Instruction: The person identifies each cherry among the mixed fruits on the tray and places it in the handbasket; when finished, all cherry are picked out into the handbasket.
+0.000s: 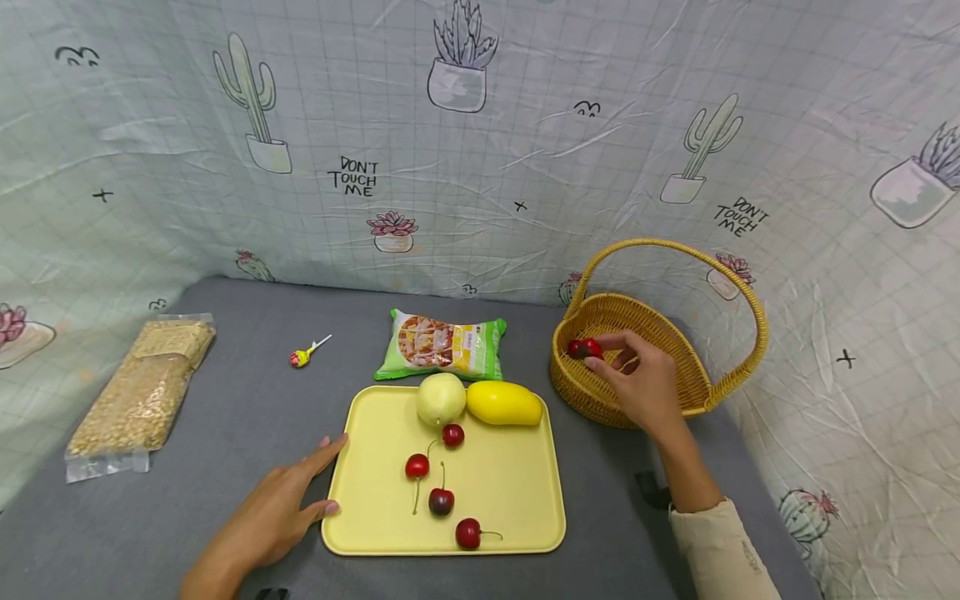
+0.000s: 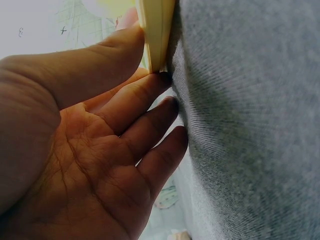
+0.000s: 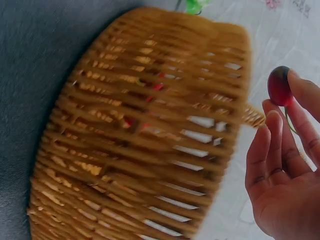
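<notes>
My right hand [image 1: 639, 379] pinches a dark red cherry [image 3: 280, 86] between thumb and fingertips, over the wicker basket [image 1: 592, 403]. Its thin green stem hangs down among the fingers in the right wrist view. Another cherry [image 1: 574, 348] shows inside the basket, and red glimpses come through the weave. On the left, my left hand [image 1: 273, 508] touches the edge of the yellow tray [image 1: 517, 483], thumb and index finger spread apart along the rim. Several stemmed cherries [image 1: 441, 502] lie on this tray, below a pale green round fruit [image 1: 441, 398] and a yellow mango-like fruit [image 1: 504, 403].
Behind the tray lies a green-and-white food packet [image 1: 442, 343]. A lollipop [image 1: 302, 357] is farther left, and a clear bag of beige grains or beans [image 1: 146, 387] lies at the far left. The basket's tall handle [image 1: 675, 244] arches over it. Printed cloth [image 1: 480, 250] hangs behind.
</notes>
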Demonstrator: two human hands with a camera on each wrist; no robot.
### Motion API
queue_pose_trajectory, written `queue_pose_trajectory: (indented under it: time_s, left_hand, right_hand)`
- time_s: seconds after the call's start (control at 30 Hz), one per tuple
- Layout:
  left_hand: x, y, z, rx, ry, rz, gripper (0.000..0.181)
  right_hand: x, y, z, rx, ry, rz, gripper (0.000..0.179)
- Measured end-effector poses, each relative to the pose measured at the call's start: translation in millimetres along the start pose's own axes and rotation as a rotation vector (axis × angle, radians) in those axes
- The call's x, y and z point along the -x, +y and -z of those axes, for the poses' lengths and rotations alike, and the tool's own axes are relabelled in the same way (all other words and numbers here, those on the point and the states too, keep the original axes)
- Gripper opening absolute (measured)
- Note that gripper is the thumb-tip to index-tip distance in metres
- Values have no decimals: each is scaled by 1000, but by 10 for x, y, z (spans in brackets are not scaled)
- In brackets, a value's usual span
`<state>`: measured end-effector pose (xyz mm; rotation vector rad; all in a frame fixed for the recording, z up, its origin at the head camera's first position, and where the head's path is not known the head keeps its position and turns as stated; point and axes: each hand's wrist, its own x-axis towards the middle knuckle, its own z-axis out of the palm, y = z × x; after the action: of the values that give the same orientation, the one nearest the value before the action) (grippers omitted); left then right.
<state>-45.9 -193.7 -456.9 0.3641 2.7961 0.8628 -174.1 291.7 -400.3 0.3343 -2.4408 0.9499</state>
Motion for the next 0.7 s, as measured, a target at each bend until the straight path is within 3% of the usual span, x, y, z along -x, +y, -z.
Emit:
queue_pose_trajectory:
  time_s: [0.53, 0.7]
  left_hand:
    - [3, -5, 11, -13, 14, -27, 88]
    - [11, 9, 7, -6, 15, -24, 88]
  right_hand:
    - [-206, 518, -74, 61, 32, -145, 28]
    - [-326, 653, -76, 81, 3, -195, 29]
